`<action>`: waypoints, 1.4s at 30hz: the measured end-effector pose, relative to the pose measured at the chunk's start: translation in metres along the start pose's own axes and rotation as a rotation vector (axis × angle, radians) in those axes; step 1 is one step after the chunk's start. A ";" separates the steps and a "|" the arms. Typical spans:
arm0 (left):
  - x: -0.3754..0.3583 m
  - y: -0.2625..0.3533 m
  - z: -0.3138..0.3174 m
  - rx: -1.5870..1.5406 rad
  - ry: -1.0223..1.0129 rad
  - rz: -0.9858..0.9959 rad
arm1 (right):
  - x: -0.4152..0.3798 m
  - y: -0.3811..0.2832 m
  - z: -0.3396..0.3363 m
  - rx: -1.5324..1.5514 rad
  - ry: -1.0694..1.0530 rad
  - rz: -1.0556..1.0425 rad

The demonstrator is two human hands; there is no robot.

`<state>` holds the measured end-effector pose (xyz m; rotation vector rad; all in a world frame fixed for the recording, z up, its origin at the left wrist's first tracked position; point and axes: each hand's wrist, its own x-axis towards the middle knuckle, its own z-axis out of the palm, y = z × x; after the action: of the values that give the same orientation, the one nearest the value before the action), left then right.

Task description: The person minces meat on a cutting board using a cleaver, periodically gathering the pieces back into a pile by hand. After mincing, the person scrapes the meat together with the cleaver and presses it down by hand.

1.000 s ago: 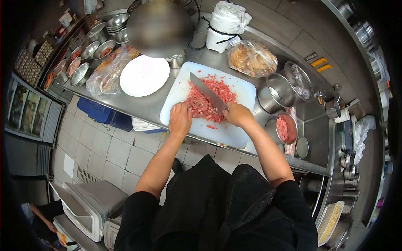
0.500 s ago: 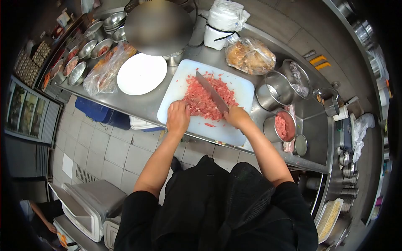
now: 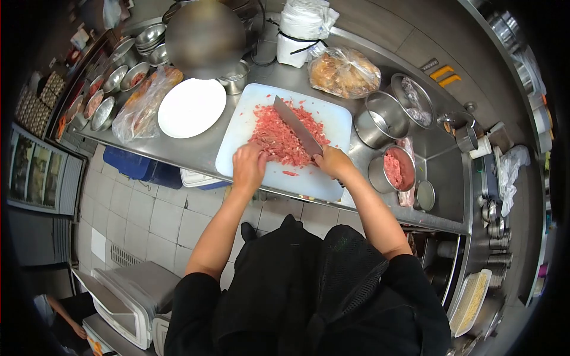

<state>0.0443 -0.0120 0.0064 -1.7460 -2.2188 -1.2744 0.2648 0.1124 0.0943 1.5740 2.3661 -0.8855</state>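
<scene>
A large knife (image 3: 298, 127) lies across chopped red meat (image 3: 273, 132), its handle inside my closed right hand (image 3: 333, 162). The meat is spread over a white cutting board (image 3: 237, 121) on the steel counter. At the near left edge of the heap my left hand (image 3: 249, 166) touches the meat, fingers bent and together; whether it pinches any is too small to tell. To the right of the board, a steel pot (image 3: 375, 178) contains more minced meat.
Left of the board are a white plate (image 3: 191, 108), a plastic bag (image 3: 142, 113) and several steel bowls. Behind it sits a bagged brown food (image 3: 344, 72). An empty-looking pot (image 3: 380, 121) stands right. Another person's arm (image 3: 65, 314) shows at lower left.
The view has shifted slightly, moving the counter a little leftward in the picture. My left hand's fingers are drawn in more at the meat's edge. The knife stays on the heap.
</scene>
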 end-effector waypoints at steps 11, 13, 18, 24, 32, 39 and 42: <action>0.029 0.041 0.037 0.193 -0.340 0.658 | -0.013 0.027 0.023 0.447 0.145 0.038; 0.045 0.028 0.043 0.241 -0.288 0.645 | -0.010 0.030 0.026 0.475 0.149 0.039; 0.062 0.014 0.052 0.227 -0.133 0.436 | -0.005 0.038 0.035 0.507 0.175 0.019; 0.062 0.007 0.061 0.128 -0.091 0.217 | -0.005 0.034 0.031 0.463 0.166 0.048; 0.049 0.000 0.033 0.177 -0.070 0.068 | -0.002 0.032 0.029 0.254 0.273 -0.059; 0.037 -0.001 0.020 0.059 0.025 -0.038 | -0.029 -0.042 -0.028 0.154 0.391 -0.273; 0.028 -0.007 0.018 0.083 -0.028 0.036 | 0.008 -0.041 0.009 -0.031 0.181 -0.227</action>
<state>0.0356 0.0210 0.0044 -1.7755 -2.2103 -1.1403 0.2235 0.1022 0.0988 1.4517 2.7137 -0.7705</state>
